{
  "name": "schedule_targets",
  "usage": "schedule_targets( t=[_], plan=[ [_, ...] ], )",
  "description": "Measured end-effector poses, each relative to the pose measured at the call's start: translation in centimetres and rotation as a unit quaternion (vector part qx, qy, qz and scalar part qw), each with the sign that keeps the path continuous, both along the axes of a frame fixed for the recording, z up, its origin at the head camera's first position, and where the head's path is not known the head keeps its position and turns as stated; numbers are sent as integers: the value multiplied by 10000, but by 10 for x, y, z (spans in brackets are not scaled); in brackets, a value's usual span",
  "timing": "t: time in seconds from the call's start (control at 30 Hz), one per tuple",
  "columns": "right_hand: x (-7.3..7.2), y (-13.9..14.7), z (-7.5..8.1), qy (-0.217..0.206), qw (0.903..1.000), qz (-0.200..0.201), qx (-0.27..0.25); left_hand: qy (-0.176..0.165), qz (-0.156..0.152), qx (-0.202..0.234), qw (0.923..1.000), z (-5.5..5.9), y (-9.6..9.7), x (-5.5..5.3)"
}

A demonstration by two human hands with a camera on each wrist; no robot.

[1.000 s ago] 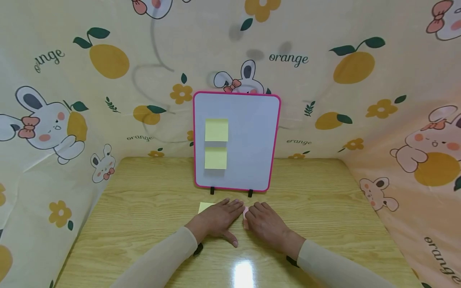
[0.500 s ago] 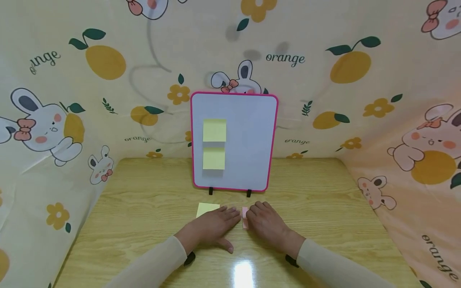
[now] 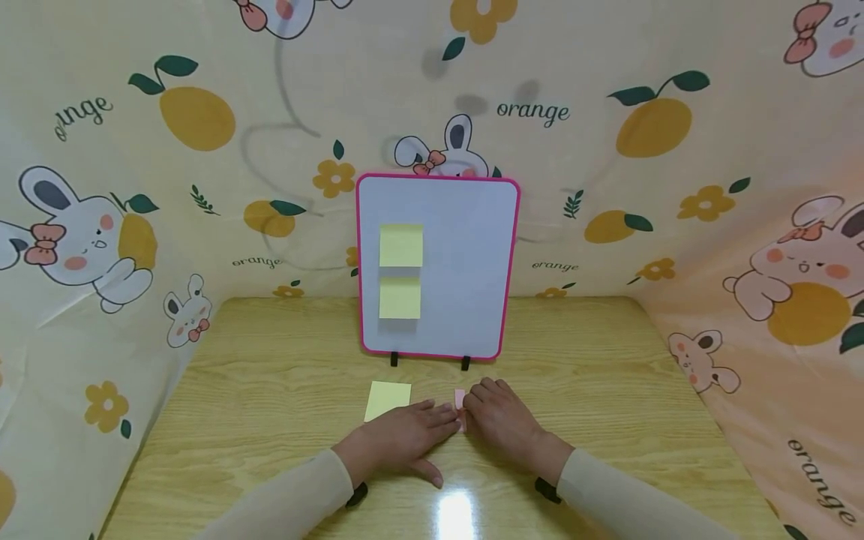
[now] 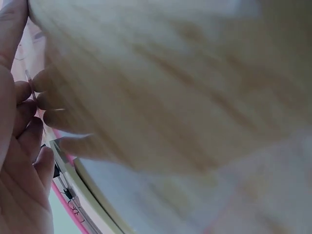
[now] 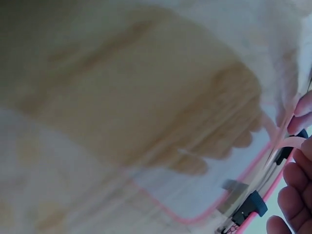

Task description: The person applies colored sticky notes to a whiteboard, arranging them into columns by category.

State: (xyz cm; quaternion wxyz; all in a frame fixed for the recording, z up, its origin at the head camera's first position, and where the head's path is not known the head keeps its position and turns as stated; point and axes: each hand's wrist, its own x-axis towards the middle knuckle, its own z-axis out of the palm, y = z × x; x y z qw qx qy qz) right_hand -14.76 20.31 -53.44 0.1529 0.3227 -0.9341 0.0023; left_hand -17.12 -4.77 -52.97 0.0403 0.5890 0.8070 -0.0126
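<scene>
A pink sticky note [image 3: 460, 397] lies on the wooden table between the hands, mostly hidden and showing as a narrow strip. My right hand [image 3: 505, 424] has curled fingers and pinches its edge; in the right wrist view the pink paper [image 5: 291, 142] bows up at the fingertips. My left hand [image 3: 405, 436] lies flat, palm down, its fingertips pressing the near part of the pink note. Just beyond the left hand a yellow sticky note [image 3: 388, 399] rests on the table, its near edge partly covered.
Behind the hands stands a pink-framed whiteboard [image 3: 466, 262] on black feet [image 3: 466, 364]. On its left side one yellow note [image 3: 401, 245] is stuck above another yellow note [image 3: 400, 298]. A printed cloth [image 3: 580, 45] surrounds the wooden table [image 3: 270, 360].
My left hand has come nearer the body, uncovering more of the yellow note on the table, then shifted back right until its fingertips reach the pink note. My right hand stays nearly in place.
</scene>
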Motion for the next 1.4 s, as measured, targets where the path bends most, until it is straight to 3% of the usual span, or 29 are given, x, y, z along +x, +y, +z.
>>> schedule_targets(
  t=[0.23, 0.47, 0.87, 1.2, 1.4],
  plan=[
    [-6, -2, 6, 58, 9980, -209, -591, -210, 173, -72, 9996, -3, 2, -2],
    [-15, -3, 8, -168, 9969, -618, -451, -309, 217, -73, 9993, -6, 3, -3],
    [-29, 0, 0, 679, 9933, -554, -749, -337, 244, -193, 9989, -4, 4, -2],
    [-30, 1, 3, 827, 9914, -454, -902, -480, 319, -261, 9980, -4, 4, -2],
    [-36, 2, 8, 737, 9920, -617, -820, -665, 385, -315, 9965, -1, 5, -2]
  ],
)
